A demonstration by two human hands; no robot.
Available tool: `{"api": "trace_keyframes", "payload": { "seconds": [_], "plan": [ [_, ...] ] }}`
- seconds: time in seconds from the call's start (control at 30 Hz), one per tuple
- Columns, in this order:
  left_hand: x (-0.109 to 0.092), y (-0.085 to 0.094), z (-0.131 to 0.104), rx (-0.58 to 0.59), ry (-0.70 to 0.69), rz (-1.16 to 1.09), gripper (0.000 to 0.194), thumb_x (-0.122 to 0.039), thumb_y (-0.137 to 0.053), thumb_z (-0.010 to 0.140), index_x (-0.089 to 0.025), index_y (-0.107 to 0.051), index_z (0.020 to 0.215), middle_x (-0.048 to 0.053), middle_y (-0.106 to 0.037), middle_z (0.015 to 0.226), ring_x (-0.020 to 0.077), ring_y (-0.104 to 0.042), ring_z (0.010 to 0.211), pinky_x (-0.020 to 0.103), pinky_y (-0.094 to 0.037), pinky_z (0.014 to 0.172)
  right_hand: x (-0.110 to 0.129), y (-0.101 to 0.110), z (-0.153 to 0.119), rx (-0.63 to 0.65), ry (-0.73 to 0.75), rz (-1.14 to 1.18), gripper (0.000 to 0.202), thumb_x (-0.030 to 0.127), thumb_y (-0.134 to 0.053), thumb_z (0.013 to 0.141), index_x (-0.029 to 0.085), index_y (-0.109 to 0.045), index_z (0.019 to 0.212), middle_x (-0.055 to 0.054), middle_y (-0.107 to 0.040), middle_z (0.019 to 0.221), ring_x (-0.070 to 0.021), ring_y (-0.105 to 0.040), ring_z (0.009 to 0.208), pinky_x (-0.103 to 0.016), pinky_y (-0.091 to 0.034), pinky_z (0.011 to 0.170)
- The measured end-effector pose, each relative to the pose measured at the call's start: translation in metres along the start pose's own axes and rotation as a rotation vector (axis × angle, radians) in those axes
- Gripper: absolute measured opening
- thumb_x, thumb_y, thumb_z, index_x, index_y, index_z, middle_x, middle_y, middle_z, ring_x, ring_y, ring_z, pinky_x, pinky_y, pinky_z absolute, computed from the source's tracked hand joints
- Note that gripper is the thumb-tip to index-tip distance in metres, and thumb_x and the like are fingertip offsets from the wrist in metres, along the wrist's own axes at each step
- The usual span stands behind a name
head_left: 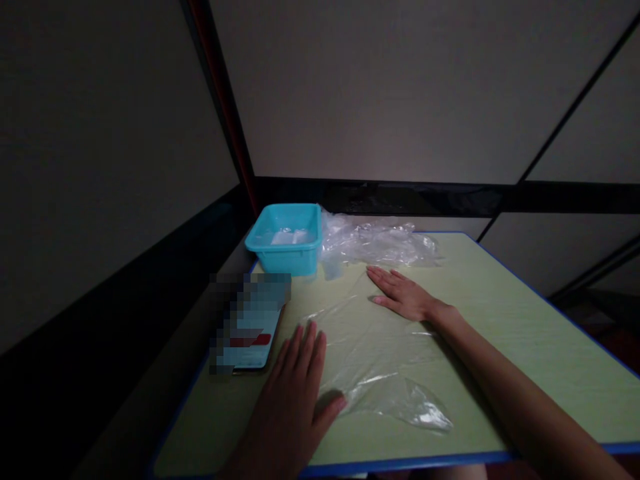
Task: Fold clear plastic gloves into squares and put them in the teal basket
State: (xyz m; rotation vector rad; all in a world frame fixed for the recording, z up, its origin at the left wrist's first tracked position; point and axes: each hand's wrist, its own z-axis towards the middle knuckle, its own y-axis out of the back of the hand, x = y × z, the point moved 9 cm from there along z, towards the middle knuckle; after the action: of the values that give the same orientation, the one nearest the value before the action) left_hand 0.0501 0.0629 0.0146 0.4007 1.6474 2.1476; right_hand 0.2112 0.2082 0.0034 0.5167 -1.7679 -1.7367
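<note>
A clear plastic bag (385,353) lies spread on the pale green table (520,300), wrinkled, with a shiny bunched end toward the front edge. My left hand (297,390) rests at its left side, fingers stretched forward and thumb apart, holding nothing. Farther off, my right hand (403,293) lies flat at the bag's far right part, fingers extended toward the back left and holding nothing.
A turquoise basin (290,260) with clear and white items inside stands at the back left. Beside it lies a heap of crumpled clear plastic (380,243). A light blue box (255,327), partly pixelated, is at the left edge. Walls rise behind and left.
</note>
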Motion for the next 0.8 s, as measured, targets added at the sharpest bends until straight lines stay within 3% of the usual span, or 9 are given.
{"api": "trace_keyframes", "payload": {
  "seconds": [0.1, 0.2, 0.37, 0.5, 0.8],
  "plan": [
    [-0.004, 0.007, 0.015, -0.002, 0.004, -0.032, 0.072, -0.050, -0.044, 0.082, -0.005, -0.024, 0.135, 0.020, -0.021, 0.142, 0.0290, -0.019, 0.131, 0.043, -0.034, 0.100, -0.001, -0.001, 0.001, 0.000, -0.005, 0.000, 0.070, 0.060, -0.018, 0.087, 0.016, -0.014, 0.141, -0.010, -0.017, 0.145, -0.0214, -0.016, 0.133, -0.044, -0.016, 0.107],
    [-0.021, 0.009, 0.044, 0.037, -0.056, -0.071, 0.069, -0.049, -0.042, 0.083, -0.004, -0.028, 0.133, 0.019, -0.025, 0.141, 0.0261, -0.021, 0.131, 0.039, -0.030, 0.103, -0.001, -0.001, 0.001, -0.003, -0.002, -0.004, 0.070, 0.060, -0.018, 0.086, 0.016, -0.015, 0.140, -0.010, -0.017, 0.145, -0.0211, -0.016, 0.133, -0.044, -0.016, 0.107],
    [-0.044, -0.006, 0.080, 0.074, -0.113, -0.064, 0.064, -0.049, -0.031, 0.088, -0.002, -0.031, 0.131, 0.019, -0.026, 0.141, 0.0239, -0.021, 0.131, 0.036, -0.024, 0.106, 0.000, -0.002, 0.000, -0.008, 0.017, -0.001, 0.069, 0.059, -0.018, 0.087, 0.016, -0.016, 0.140, -0.011, -0.018, 0.144, -0.0215, -0.017, 0.132, -0.045, -0.019, 0.106],
    [-0.039, -0.015, 0.074, 0.070, -0.099, -0.073, 0.061, -0.047, -0.029, 0.089, -0.003, -0.030, 0.132, 0.017, -0.026, 0.141, 0.0225, -0.021, 0.131, 0.035, -0.023, 0.106, -0.002, -0.003, 0.001, -0.018, 0.017, 0.003, 0.069, 0.059, -0.020, 0.087, 0.015, -0.017, 0.140, -0.012, -0.019, 0.144, -0.0220, -0.018, 0.132, -0.045, -0.019, 0.106],
    [0.003, -0.004, 0.032, -0.013, 0.032, -0.041, 0.056, -0.038, -0.040, 0.087, -0.004, -0.032, 0.130, 0.019, -0.033, 0.138, 0.0248, -0.027, 0.129, 0.041, -0.032, 0.102, 0.000, -0.001, 0.000, -0.030, 0.022, 0.002, 0.066, 0.058, -0.020, 0.087, 0.020, -0.013, 0.141, -0.010, -0.019, 0.144, -0.0227, -0.019, 0.131, -0.046, -0.020, 0.105]
  ]
}}
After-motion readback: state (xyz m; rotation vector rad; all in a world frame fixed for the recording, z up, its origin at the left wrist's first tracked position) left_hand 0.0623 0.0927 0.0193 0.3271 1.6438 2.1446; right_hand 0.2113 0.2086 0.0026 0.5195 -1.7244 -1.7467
